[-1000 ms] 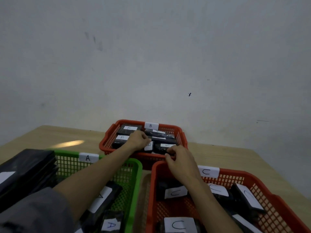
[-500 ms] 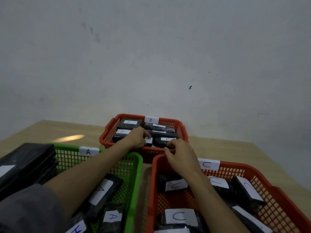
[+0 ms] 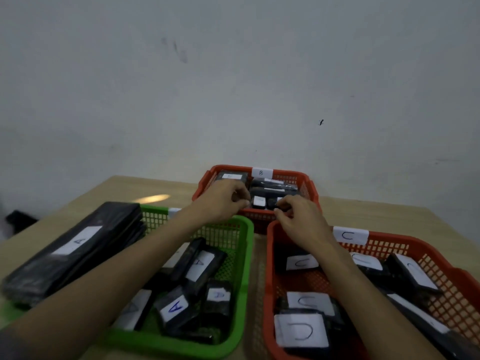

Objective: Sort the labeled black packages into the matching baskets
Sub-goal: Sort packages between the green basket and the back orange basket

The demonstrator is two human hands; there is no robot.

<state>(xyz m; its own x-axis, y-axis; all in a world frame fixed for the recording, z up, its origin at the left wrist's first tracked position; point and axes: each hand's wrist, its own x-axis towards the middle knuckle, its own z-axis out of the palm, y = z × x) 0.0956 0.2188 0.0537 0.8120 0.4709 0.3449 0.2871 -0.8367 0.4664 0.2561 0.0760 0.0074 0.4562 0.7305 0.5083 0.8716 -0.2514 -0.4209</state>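
Both hands reach into the far red basket marked B [image 3: 205, 189]; the left hand [image 3: 223, 201] and the right hand [image 3: 298, 216] have curled fingers at a small black package [image 3: 261, 203], probably seating it; the real grip I cannot tell. The A basket [image 3: 244, 255] and C basket [image 3: 270, 255] lie nearer.

wooden table [image 3: 389, 216] | holds: green basket [image 3: 244, 255]; two red baskets [image 3: 310, 185]; possibly loose black packages [image 3: 72, 250]
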